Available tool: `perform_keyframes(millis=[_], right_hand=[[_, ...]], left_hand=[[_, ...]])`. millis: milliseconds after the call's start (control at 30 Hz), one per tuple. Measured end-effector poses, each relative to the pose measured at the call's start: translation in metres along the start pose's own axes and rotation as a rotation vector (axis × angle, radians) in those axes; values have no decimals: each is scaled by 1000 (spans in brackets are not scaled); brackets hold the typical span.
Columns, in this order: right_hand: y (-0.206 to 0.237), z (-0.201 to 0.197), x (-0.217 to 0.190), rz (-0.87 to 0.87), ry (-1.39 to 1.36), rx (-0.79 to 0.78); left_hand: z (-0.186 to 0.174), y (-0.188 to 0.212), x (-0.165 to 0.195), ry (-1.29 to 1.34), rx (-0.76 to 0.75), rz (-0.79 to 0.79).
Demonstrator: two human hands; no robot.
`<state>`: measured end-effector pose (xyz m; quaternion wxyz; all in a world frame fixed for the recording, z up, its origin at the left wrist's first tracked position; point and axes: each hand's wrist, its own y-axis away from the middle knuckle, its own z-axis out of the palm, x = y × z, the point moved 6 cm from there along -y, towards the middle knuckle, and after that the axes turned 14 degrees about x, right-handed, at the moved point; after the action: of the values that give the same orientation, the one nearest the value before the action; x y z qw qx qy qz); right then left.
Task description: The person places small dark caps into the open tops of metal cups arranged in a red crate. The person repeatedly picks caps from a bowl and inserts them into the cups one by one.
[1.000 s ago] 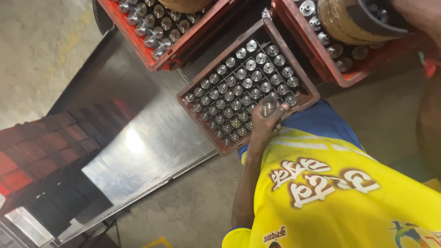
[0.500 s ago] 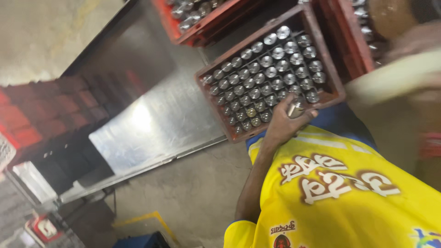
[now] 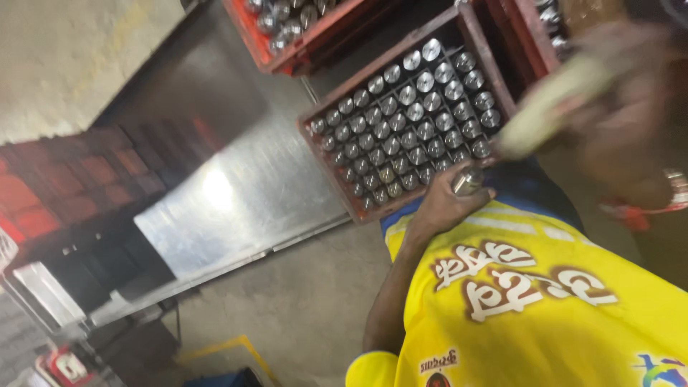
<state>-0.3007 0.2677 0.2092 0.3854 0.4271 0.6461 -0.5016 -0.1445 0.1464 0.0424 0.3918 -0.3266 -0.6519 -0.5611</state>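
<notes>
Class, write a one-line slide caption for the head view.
Left hand holds a capped bottle at a red crate of bottles.

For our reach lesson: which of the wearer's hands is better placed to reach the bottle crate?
Right, probably: the right hand hovers, blurred, beside the crate; the left hand is out of view.

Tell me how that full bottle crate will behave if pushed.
The crate is probably heavy: nearly every cell holds a capped bottle. On the smooth metal sheet it should slide rather than tip. Dividers likely keep each bottle upright.
</notes>
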Motion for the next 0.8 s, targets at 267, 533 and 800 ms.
perform_keyframes(millis=[267, 533, 800], right_hand=[[41, 9, 32, -75, 102, -123], [44, -57, 120, 258, 119, 36], [30, -10, 149, 244, 355, -183]], left_hand=[[-4, -3, 2, 35, 44, 45], [9, -65, -18, -624, 142, 167], [39, -85, -37, -526, 52, 369]])
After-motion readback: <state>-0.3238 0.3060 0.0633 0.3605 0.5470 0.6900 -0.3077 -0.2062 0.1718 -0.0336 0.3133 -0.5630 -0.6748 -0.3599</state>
